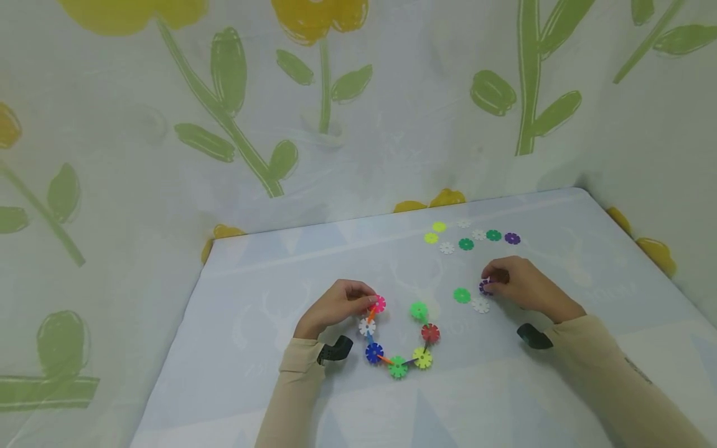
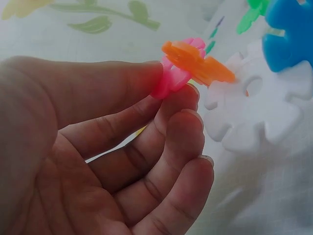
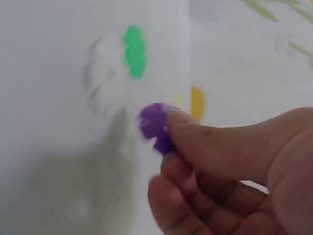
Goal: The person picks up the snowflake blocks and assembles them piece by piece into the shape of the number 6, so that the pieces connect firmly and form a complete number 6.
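My left hand (image 1: 340, 303) pinches a pink snowflake disc (image 1: 379, 303) between thumb and fingers. That disc ends a curved chain of interlocked discs: orange, white (image 1: 366, 326), dark blue (image 1: 374, 353), green (image 1: 398, 367), yellow (image 1: 422, 358), red (image 1: 430, 333) and a light green disc (image 1: 419, 310) at the other end. In the left wrist view an orange disc (image 2: 195, 62) is slotted crosswise into the pink one. My right hand (image 1: 521, 283) pinches a single purple disc (image 3: 155, 127) by its edge, raised over the table. Beside it lie a loose green disc (image 1: 462, 295) and a white disc (image 1: 480, 305).
Farther back on the pale tabletop (image 1: 252, 261) lie several loose discs: yellow (image 1: 431, 238), white (image 1: 447, 248), green (image 1: 466, 244) and purple (image 1: 512, 238). A flower-patterned cloth (image 1: 392, 124) hangs behind the table. Black wrist-worn pieces (image 1: 534, 336) show at both sleeves.
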`<state>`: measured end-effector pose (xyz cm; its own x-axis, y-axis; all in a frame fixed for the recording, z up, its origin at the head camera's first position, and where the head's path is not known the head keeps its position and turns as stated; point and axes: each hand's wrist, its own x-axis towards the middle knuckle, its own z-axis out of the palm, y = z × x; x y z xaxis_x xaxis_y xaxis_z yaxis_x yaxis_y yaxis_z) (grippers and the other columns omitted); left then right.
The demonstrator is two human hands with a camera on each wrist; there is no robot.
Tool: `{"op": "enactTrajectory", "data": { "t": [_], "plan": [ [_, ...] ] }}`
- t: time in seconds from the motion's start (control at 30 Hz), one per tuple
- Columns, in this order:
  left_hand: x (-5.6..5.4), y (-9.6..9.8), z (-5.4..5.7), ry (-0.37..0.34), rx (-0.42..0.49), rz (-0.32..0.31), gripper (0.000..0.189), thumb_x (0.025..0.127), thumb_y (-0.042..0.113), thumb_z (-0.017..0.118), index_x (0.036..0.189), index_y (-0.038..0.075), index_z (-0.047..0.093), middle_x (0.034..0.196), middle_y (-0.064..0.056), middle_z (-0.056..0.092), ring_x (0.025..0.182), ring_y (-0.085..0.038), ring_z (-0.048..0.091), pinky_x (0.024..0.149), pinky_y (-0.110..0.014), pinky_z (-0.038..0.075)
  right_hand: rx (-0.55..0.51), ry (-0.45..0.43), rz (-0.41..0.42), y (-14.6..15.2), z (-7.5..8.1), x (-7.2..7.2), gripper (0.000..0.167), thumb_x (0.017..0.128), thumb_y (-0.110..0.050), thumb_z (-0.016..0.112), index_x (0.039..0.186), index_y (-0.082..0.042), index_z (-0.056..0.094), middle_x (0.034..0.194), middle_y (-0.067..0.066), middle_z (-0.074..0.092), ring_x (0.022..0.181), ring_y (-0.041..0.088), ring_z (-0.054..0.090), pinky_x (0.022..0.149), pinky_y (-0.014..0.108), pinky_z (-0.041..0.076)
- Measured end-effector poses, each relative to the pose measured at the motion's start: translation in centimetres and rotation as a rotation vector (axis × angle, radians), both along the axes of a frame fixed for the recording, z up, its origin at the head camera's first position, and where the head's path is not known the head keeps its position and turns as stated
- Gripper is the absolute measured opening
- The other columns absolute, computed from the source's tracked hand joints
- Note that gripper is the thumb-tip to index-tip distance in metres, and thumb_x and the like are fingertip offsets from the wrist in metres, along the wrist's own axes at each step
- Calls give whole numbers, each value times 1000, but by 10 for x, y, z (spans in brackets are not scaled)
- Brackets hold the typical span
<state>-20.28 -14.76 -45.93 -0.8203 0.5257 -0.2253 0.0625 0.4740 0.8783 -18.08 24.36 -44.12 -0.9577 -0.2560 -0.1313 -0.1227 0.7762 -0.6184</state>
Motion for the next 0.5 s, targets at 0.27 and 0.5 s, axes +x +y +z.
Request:
{"op": "enactTrajectory", "data": {
  "t": [0.27, 0.5],
  "plan": [
    [1, 0, 0, -2, -3, -4, 25, 100, 26, 69, 114, 6, 76, 99, -7, 76, 81, -13, 64, 78, -28, 56, -141, 100, 42, -31, 18, -6, 15, 96, -9, 72, 110, -4, 76, 102, 8, 76, 90, 20, 69, 79, 25, 59],
    [0, 2, -2, 1, 0, -9, 24, 101, 23, 68, 113, 5, 76, 93, -5, 73, 78, -12, 62, 76, -27, 55, -311, 114, 95, -69, 27, -10, 9, 96, -5, 72, 104, -3, 75, 104, 12, 77, 90, 31, 75, 77, 22, 57]
  ]
}}
